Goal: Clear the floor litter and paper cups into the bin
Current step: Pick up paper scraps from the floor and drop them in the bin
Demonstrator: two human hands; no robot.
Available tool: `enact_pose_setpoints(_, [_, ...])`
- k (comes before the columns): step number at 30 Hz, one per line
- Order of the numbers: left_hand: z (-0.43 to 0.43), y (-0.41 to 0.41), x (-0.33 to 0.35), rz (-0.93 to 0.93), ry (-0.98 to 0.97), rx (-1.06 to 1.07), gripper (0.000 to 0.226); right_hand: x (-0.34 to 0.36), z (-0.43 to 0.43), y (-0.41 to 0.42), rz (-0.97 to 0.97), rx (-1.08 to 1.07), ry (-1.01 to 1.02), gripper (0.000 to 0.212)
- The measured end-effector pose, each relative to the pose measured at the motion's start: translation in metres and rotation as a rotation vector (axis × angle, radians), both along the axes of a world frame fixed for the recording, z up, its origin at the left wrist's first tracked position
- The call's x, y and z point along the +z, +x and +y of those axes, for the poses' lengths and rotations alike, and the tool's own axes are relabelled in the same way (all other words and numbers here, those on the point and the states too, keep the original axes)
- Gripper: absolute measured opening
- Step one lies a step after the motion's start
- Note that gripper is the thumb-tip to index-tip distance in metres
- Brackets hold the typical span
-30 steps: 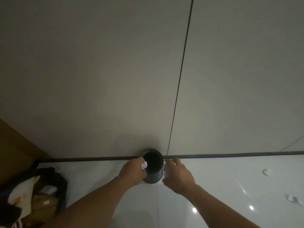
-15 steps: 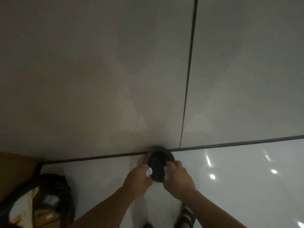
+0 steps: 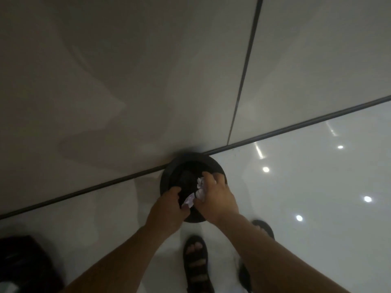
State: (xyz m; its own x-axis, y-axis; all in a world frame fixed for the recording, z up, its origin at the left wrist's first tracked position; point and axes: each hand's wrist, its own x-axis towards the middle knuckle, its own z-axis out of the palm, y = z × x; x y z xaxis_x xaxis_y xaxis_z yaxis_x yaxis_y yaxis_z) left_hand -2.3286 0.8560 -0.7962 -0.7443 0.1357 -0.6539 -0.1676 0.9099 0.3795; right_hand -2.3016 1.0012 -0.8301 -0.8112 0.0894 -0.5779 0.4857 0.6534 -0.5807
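A round black bin [image 3: 169, 176] stands on the glossy white floor against the wall. Both my hands are over its mouth. My left hand [image 3: 168, 205] grips a small crumpled piece of white paper [image 3: 189, 201] at the bin's near rim. My right hand [image 3: 215, 196] holds another crumpled white paper [image 3: 200, 182] just above the opening. The inside of the bin is dark and I cannot make out its contents.
My two feet in black sandals [image 3: 196, 263] stand just behind the bin. A dark bag [image 3: 23, 265] sits on the floor at the lower left. A grey wall with a dark skirting strip [image 3: 296, 126] runs right behind the bin.
The view has tilted down and drawn closer, so the bin looks larger and my sandals show. Both hands have moved further over the bin's mouth, still holding the crumpled papers.
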Motion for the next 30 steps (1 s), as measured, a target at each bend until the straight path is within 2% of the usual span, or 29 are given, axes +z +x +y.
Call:
enact_pose_setpoints(5, [-0.012,0.006,-0.014,0.089,-0.008,-0.015,0.046,-0.025,-0.015,0.029,0.001,-0.029,0.006,0.091])
enact_pose_setpoints(11, [-0.017,0.018,0.022,0.142,-0.041,-0.162,0.055,0.004,-0.007,0.076,-0.023,-0.092,0.100,0.088])
enact_pose_setpoints(14, [-0.003,0.014,0.054,0.168,-0.069,-0.297,0.065,0.034,0.008,0.090,-0.058,-0.139,0.164,0.088])
enact_pose_setpoints(22, [0.078,0.032,0.163,0.226,-0.131,-0.760,0.067,0.142,0.057,0.140,-0.075,-0.276,0.278,0.084])
enact_pose_setpoints(27, [0.140,0.095,0.205,0.202,-0.133,-1.016,0.063,0.197,0.095,0.224,-0.084,-0.469,0.268,0.081])
enact_pose_setpoints(29, [0.215,0.200,0.227,0.222,-0.076,-1.246,0.066,0.224,0.133,0.351,-0.117,-0.702,0.273,0.079])
enact_pose_setpoints(30, [0.211,0.202,0.228,0.197,-0.086,-1.239,0.066,0.221,0.132,0.351,-0.136,-0.659,0.284,0.079])
